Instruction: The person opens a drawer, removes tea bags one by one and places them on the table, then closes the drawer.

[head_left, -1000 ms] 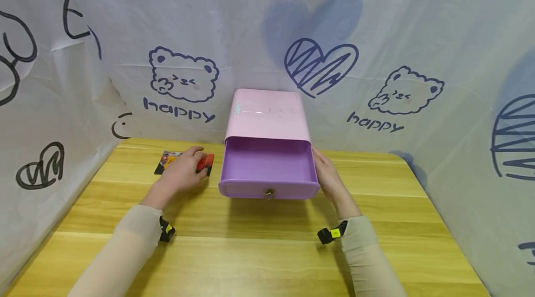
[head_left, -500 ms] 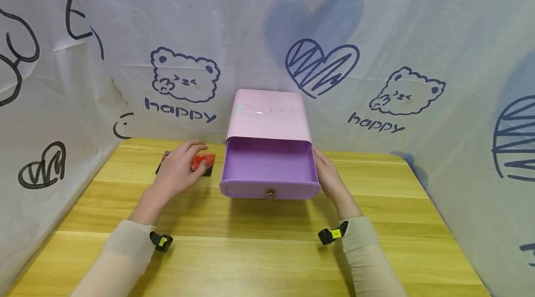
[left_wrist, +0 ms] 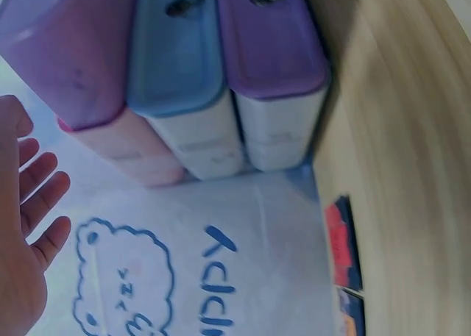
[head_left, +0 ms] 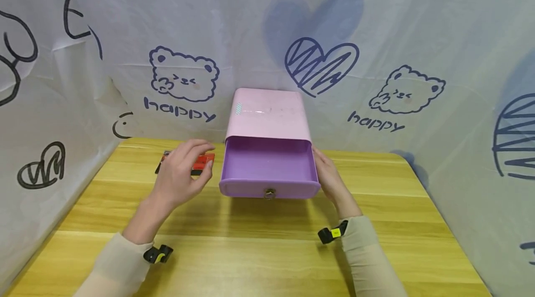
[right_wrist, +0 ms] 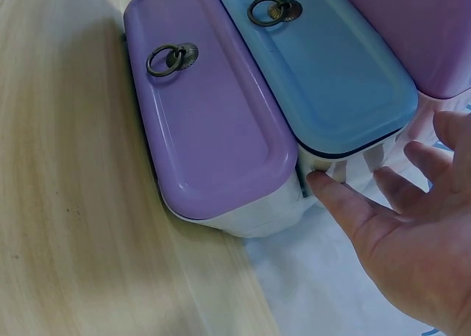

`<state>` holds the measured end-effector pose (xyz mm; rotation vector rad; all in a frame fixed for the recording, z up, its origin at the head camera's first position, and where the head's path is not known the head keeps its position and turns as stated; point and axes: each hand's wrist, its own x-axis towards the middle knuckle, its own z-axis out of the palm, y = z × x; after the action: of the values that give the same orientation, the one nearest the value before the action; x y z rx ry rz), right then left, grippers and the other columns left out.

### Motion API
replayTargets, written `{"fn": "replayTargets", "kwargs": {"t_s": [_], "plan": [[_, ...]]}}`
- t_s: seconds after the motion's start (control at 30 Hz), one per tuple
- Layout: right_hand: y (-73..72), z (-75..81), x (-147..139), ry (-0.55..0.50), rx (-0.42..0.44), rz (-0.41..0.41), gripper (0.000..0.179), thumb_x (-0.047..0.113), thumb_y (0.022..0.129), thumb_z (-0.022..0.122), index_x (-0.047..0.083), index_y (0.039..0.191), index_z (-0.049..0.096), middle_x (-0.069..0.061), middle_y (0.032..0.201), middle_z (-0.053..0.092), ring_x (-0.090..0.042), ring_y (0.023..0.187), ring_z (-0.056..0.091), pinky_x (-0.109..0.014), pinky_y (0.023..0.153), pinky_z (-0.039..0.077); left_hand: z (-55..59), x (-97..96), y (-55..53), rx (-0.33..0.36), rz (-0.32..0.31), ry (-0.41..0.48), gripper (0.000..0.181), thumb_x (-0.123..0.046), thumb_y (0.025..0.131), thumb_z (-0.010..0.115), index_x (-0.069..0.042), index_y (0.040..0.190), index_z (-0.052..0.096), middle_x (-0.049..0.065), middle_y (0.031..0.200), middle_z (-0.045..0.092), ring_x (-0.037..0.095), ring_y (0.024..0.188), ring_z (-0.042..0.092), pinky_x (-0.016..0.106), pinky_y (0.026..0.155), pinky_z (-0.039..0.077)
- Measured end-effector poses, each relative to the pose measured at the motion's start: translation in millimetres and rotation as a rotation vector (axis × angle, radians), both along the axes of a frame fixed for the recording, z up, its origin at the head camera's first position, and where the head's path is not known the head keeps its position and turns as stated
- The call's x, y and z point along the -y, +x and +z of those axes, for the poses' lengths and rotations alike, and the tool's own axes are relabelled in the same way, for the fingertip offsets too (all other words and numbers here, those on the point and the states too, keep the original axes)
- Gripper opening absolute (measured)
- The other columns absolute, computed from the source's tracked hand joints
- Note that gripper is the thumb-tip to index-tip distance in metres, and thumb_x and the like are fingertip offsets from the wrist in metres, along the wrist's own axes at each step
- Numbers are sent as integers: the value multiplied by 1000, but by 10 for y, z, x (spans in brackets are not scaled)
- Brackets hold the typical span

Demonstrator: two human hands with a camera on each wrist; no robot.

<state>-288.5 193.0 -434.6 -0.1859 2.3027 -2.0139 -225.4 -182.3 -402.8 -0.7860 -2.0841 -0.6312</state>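
A drawer unit (head_left: 269, 113) with a pink top stands at the table's back; its purple top drawer (head_left: 267, 190) is pulled out. Below that drawer, in the right wrist view, are a blue drawer (right_wrist: 331, 79) and a purple drawer (right_wrist: 213, 123), both pushed in, with ring pulls. My right hand (head_left: 330, 176) rests against the unit's right side, fingers nearly straight. To the left of the unit, my left hand (head_left: 179, 171) hovers with loosely bent fingers and holds nothing. Beneath it lie flat red-and-black items (head_left: 202, 162), partly hidden; the left wrist view shows a red one (left_wrist: 340, 240).
The wooden table (head_left: 251, 255) extends in front of the unit and to both sides. Behind it hangs a white cloth (head_left: 251, 23) with bear and heart drawings. A black band (head_left: 158, 254) is on the left wrist, another band (head_left: 332, 233) on the right.
My left hand has risen off the flat items and drawn back slightly, its fingers spreading. The right hand, the unit and the drawer stay where they were.
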Motion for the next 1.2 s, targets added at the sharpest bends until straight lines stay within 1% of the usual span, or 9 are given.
{"fn": "replayTargets", "kwargs": {"t_s": [0.07, 0.17, 0.37, 0.47, 0.63, 0.77, 0.9, 1.03, 1.2], "plan": [[-4, 1, -1, -2, 1, 1, 62, 44, 111, 43, 12, 163, 32, -11, 169, 30, -31, 157, 24, -49, 127, 22, 40, -43, 53, -30, -30, 8, 36, -25, 94, 60, -1, 120, 69, 12, 120, 69, 32, 107, 67, 49, 88, 56], [-16, -6, -5, -5, 1, 4, 62, 43, 111, 43, 12, 163, 33, -11, 169, 30, -30, 157, 24, -49, 127, 22, 105, -118, 126, -108, -66, 6, 38, -28, 95, 58, -1, 118, 70, 12, 117, 70, 33, 102, 68, 49, 84, 56], [-15, -6, -4, -15, -7, 5, 61, 43, 111, 43, 12, 163, 34, -10, 168, 31, -29, 157, 25, -48, 126, 24, 226, -269, 261, -264, -125, -47, 32, -28, 99, 59, -3, 113, 74, 12, 110, 71, 30, 90, 68, 45, 71, 56], [-13, -6, -1, -13, -5, 5, 61, 43, 111, 43, 12, 163, 34, -10, 168, 31, -29, 157, 25, -48, 126, 24, 259, -333, 315, -325, -152, -74, 28, -25, 99, 59, -4, 108, 74, 12, 106, 71, 29, 87, 67, 43, 67, 57], [-18, -19, -4, -15, -7, 8, 61, 43, 111, 43, 12, 163, 34, -11, 168, 32, -29, 156, 25, -49, 126, 24, 273, -447, 381, -436, -185, -150, 20, -19, 97, 60, -7, 103, 75, 9, 101, 71, 26, 83, 67, 40, 66, 58], [-18, -18, 0, -13, -10, 7, 61, 43, 111, 43, 13, 163, 35, -10, 168, 33, -29, 156, 26, -48, 127, 23, 257, -533, 412, -532, -196, -238, 19, -17, 98, 62, -8, 106, 76, 6, 100, 73, 23, 81, 67, 36, 66, 57], [-22, -18, 6, -10, -10, 6, 60, 42, 111, 43, 12, 163, 35, -10, 168, 33, -29, 156, 25, -48, 127, 22, 223, -586, 432, -604, -198, -353, 21, -17, 103, 59, -9, 112, 76, 5, 104, 75, 21, 85, 68, 34, 68, 57], [-21, -19, 4, -12, -11, 2, 59, 41, 111, 43, 12, 162, 35, -11, 167, 33, -29, 156, 26, -47, 127, 23, 171, -632, 450, -638, -180, -502, 25, -13, 107, 52, -10, 120, 74, 4, 112, 74, 20, 92, 67, 31, 73, 56], [-12, -16, -2, -13, -14, 5, 59, 40, 111, 43, 12, 162, 36, -11, 167, 34, -29, 156, 27, -47, 126, 24, 96, -712, 473, -657, -156, -677, 30, -10, 107, 48, -13, 126, 72, 2, 120, 71, 18, 100, 65, 30, 81, 55]]}}
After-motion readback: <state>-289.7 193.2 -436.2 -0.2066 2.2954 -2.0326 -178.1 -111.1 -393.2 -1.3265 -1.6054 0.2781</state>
